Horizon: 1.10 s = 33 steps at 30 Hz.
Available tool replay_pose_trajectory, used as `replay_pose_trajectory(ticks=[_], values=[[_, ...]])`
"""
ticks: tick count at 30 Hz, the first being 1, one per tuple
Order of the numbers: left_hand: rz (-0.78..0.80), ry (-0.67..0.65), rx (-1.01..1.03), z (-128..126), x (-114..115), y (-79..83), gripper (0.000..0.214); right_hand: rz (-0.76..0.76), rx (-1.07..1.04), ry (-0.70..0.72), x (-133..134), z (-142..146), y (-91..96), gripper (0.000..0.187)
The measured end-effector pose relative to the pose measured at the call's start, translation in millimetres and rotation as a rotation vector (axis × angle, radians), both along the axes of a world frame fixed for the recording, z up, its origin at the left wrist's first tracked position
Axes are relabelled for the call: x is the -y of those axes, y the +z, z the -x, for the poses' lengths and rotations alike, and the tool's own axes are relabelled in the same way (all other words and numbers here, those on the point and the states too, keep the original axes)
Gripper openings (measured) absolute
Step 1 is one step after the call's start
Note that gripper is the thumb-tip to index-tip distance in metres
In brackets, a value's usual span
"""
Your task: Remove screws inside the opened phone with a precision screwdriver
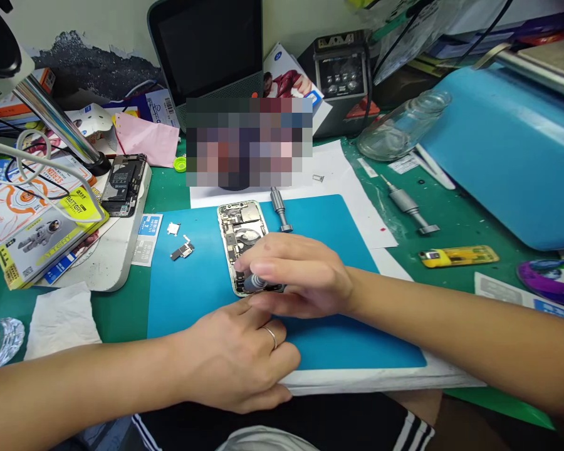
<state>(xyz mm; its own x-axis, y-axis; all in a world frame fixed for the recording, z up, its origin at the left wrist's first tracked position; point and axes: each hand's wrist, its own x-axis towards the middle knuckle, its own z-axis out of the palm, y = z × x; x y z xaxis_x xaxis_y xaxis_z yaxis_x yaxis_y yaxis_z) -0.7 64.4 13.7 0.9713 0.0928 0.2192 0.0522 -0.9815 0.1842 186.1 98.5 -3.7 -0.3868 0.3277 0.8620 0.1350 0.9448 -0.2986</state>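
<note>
An opened phone (239, 238) lies on the blue mat (192, 300), its inner parts bare. My right hand (305, 272) is above the phone's near end, thumb and fingers closed around a grey screwdriver (254, 284); its tip is hidden. Just below, my left hand (235, 357) lies with curled fingers, a ring on one of them. Its index finger reaches to the phone's near edge, partly covered by the right hand, so what it grips cannot be seen. A second screwdriver (281, 210) stands beside the phone's far right corner. Small phone parts (183, 249) lie to the left.
Another screwdriver (411, 210), a yellow cutter knife (459, 255) and a glass jar (399, 128) lie on the right. At left, a white device (131, 250) bears another opened phone (122, 185) and a battery box (51, 238). A screen (207, 50) stands behind a blurred patch.
</note>
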Motion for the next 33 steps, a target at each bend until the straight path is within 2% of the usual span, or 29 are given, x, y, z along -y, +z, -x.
replay_pose_trajectory(ticks=[5,10,15,23,33], values=[[0.013,0.008,0.002,-0.4,0.1,-0.5,0.033,0.014,0.015,-0.030,0.4,-0.3,-0.3,0.043],[0.032,0.011,0.002,-0.1,0.2,-2.8,0.031,-0.005,0.036,-0.003,0.7,-1.0,1.2,0.033],[0.018,0.012,0.005,0.1,0.4,-2.6,0.032,0.000,0.048,-0.046,1.4,-1.2,2.8,0.037],[0.001,0.006,-0.007,0.3,1.6,-2.0,0.034,0.007,0.053,-0.036,0.4,-1.2,0.8,0.047],[0.012,0.002,-0.008,0.2,0.3,-3.3,0.032,-0.041,0.090,-0.046,1.5,-0.9,2.0,0.041]])
